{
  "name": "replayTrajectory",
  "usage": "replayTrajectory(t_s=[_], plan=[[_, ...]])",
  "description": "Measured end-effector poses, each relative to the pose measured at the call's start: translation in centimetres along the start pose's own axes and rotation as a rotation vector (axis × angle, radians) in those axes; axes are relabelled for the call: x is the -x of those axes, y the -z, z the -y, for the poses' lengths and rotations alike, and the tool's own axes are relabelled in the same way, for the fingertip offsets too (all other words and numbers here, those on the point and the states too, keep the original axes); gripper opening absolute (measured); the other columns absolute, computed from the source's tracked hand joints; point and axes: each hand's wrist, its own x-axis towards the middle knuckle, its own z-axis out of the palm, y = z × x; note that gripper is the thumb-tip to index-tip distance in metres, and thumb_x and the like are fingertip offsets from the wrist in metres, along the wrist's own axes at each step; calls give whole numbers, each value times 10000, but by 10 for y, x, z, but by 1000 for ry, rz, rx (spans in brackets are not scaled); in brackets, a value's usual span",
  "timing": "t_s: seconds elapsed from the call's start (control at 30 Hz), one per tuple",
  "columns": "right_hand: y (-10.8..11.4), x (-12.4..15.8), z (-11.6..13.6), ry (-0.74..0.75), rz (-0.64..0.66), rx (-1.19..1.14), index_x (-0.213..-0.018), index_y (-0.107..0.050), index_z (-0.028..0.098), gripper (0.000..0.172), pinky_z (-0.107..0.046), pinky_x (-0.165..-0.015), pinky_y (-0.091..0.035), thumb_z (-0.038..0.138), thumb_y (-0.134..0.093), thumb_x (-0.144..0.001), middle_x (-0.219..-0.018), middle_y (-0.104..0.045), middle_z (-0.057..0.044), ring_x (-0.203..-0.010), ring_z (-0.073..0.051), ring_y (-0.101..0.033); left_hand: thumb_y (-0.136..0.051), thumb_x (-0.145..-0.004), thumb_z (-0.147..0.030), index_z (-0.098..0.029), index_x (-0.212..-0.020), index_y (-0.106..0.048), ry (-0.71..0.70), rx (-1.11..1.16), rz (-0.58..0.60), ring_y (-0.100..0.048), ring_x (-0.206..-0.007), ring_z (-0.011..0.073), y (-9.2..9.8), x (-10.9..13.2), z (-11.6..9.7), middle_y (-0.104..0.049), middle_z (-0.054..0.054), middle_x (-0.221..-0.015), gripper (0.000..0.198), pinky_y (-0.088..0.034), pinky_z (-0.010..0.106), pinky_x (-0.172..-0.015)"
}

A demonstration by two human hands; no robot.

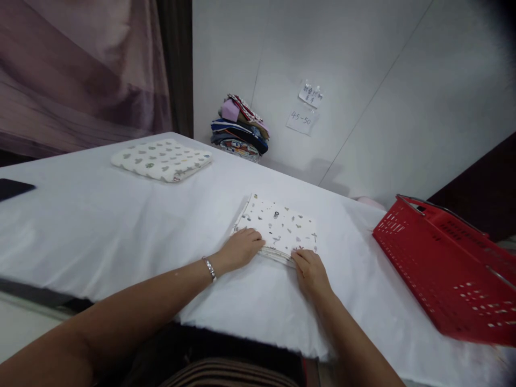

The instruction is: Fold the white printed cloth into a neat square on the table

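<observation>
A white folded cloth point(282, 223) printed with small animals and plants lies on the white-covered table in front of me. Its stacked layers show along the near edge. My left hand point(242, 248), with a silver bracelet at the wrist, grips the near left corner, fingers curled over the top. At the near right corner, my right hand point(310, 269) holds the same edge between fingers and thumb. Farther left on the table rests a second folded cloth point(161, 159), white with grey-green cloud-like shapes, apart from both hands.
A red plastic basket point(447, 269) with metal handles stands at the right of the table point(121, 226). Behind the far edge is a pile of folded fabrics point(239, 131) against the wall. A dark flat object point(15, 189) lies at the far left, and paper notes point(301, 119) hang on the wall.
</observation>
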Motion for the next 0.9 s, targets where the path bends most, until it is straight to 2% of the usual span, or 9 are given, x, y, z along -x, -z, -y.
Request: replayTrajectory(t_s=[0.17,0.23,0.3,0.4,0.5,0.6,0.77,0.9], plan=[[6,-4,2,-28,-1,-8,-1074,-610,185,294,-352,-779,-443,154,-399,-872,-988,-620,-85,-923,-204,-546,-351,-906,-193,-180,-891,-610,23,26,5,-483,-845,159,1,3,3,-579,37,-888,259,-354,289,-735],[8,-11,8,-31,-4,-5,-1130,-581,190,315,-379,-830,-439,184,-392,-878,-1054,-609,-91,-988,-218,-536,-352,-907,-198,-181,-895,-607,25,22,8,-482,-844,161,1,4,2,-577,37,-889,256,-353,292,-735],[6,-19,18,-9,20,14,-1220,-515,178,364,-419,-918,-398,213,-391,-880,-1201,-551,-105,-1124,-242,-472,-350,-910,-205,-180,-891,-606,24,20,13,-482,-833,162,2,4,0,-575,40,-879,258,-353,295,-727],[-3,-26,32,55,135,50,-1307,-422,126,455,-459,-1006,-314,252,-419,-869,-1351,-427,-123,-1263,-268,-340,-346,-916,-222,-177,-906,-607,20,38,0,-486,-838,163,3,4,0,-577,45,-888,264,-357,298,-728],[-15,-25,39,87,212,58,-1340,-372,107,518,-456,-1016,-308,298,-445,-864,-1381,-383,-136,-1282,-264,-322,-336,-921,-229,-179,-923,-616,4,73,-3,-494,-849,158,6,8,9,-588,46,-906,284,-372,294,-745],[-20,-20,38,101,198,53,-1354,-351,125,512,-441,-1017,-314,304,-426,-881,-1390,-373,-123,-1282,-246,-328,-349,-919,-251,-194,-909,-631,31,146,-24,-506,-863,145,14,20,27,-598,40,-919,288,-385,284,-781],[-24,-15,34,125,134,53,-1360,-341,147,500,-437,-1011,-325,296,-419,-889,-1379,-393,-111,-1271,-242,-349,-396,-890,-296,-210,-849,-645,212,283,-65,-521,-901,142,30,45,58,-609,29,-941,267,-400,267,-795],[-28,-13,35,125,97,53,-1368,-326,163,502,-443,-1009,-320,283,-419,-890,-1362,-419,-102,-1262,-242,-362,-411,-853,-327,-183,-713,-613,554,337,-101,-541,-756,129,36,57,74,-610,11,-825,285,-404,237,-680]])
